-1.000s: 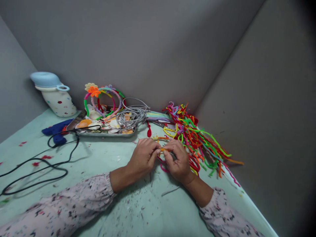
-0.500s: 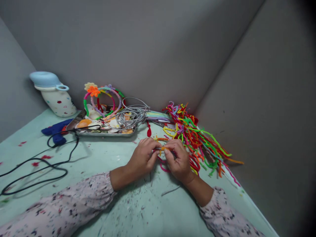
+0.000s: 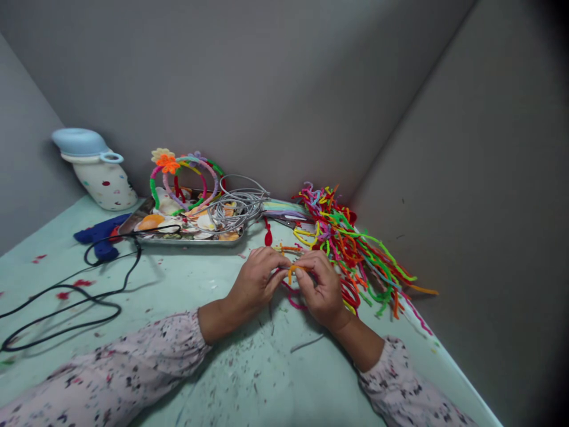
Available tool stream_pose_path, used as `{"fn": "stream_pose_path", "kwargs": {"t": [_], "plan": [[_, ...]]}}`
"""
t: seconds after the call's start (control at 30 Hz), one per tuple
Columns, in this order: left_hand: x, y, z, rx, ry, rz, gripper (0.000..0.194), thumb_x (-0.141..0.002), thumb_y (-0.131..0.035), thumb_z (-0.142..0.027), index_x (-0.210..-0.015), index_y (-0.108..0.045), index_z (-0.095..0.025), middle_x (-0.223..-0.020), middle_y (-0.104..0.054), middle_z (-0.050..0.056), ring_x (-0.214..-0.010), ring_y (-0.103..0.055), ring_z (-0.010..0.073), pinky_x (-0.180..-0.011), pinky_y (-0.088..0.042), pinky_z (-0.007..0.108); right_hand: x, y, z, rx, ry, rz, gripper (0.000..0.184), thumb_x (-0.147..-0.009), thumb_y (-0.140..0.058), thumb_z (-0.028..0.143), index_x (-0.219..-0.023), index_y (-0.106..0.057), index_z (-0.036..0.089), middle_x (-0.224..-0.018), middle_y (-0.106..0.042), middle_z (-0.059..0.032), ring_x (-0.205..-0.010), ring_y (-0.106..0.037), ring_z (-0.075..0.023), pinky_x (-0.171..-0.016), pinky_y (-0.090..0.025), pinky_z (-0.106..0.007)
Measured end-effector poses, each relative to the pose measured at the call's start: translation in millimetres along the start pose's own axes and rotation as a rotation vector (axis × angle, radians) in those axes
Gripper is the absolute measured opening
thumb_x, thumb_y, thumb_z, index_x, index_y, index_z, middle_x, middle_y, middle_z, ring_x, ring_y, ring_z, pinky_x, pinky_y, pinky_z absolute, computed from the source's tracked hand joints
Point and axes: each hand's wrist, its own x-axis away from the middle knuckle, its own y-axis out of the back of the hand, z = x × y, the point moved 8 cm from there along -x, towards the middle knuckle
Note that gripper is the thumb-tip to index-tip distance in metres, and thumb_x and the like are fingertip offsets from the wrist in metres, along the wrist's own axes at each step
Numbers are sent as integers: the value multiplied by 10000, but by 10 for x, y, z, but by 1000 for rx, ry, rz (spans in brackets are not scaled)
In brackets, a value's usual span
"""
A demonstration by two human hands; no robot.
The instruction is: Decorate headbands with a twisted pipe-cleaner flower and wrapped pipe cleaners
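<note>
My left hand (image 3: 258, 281) and my right hand (image 3: 322, 290) meet fingertip to fingertip over the pale green table (image 3: 186, 332). Both pinch a short orange pipe cleaner (image 3: 293, 270), bent between the thumbs. A pink pipe cleaner (image 3: 294, 302) curls on the table just under my right hand. A big heap of coloured pipe cleaners (image 3: 351, 246) lies right behind and to the right of my right hand.
A metal tray (image 3: 186, 240) with shells, grey wire coils (image 3: 237, 204) and pipe-cleaner headbands (image 3: 184, 175) stands behind my hands. A blue glue gun (image 3: 100, 234) with a black cord (image 3: 66, 302) lies left. A spotted jug (image 3: 95, 169) sits in the far left corner. Grey walls close in.
The orange pipe cleaner's end has bent downward between my fingers. My left fingers have shifted slightly; both hands stay in the same spot.
</note>
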Motion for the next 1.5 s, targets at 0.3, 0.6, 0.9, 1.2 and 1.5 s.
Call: {"fn": "stream_pose_path", "kwargs": {"t": [0.3, 0.6, 0.9, 1.2, 1.5], "plan": [[7, 24, -37, 30, 29, 17, 91, -878, -536, -251, -864, -606, -194, -833, -637, 33, -838, -540, 177, -799, -380, 343, 10, 11, 8, -2, 15, -10, 122, -829, -524, 146, -917, -585, 206, -860, -566, -53, -873, -548, -208, -789, -462, -407], [-11, 21, -11, 51, 54, 33, 94, -875, -551, -262, -888, -623, -203, -837, -664, 14, -823, -553, 165, -837, -334, 355, -3, 21, -12, -1, -5, -19, 108, -835, -517, 150, -895, -587, 206, -851, -565, -49, -864, -545, -206, -781, -458, -404], [-25, 36, 44, 132, 176, 35, 137, -851, -570, -284, -752, -595, -193, -757, -629, -5, -780, -542, 158, -817, -350, 350, -3, 4, 39, 30, 47, -6, 124, -813, -531, 133, -891, -584, 213, -834, -570, -49, -861, -546, -214, -795, -456, -422], [-20, 3, 108, 206, 252, 55, 206, -866, -531, -320, -714, -580, -190, -719, -612, -4, -728, -533, 154, -784, -370, 348, -8, -13, 48, 50, 51, 1, 144, -814, -528, 133, -918, -587, 213, -838, -565, -49, -855, -544, -213, -786, -454, -420], [-17, -2, 143, 239, 302, 42, 256, -869, -498, -313, -656, -561, -186, -650, -567, -5, -672, -499, 149, -719, -389, 326, -2, -32, 72, 71, 90, 15, 148, -801, -530, 127, -911, -577, 215, -836, -562, -53, -860, -541, -218, -797, -452, -429]]}}
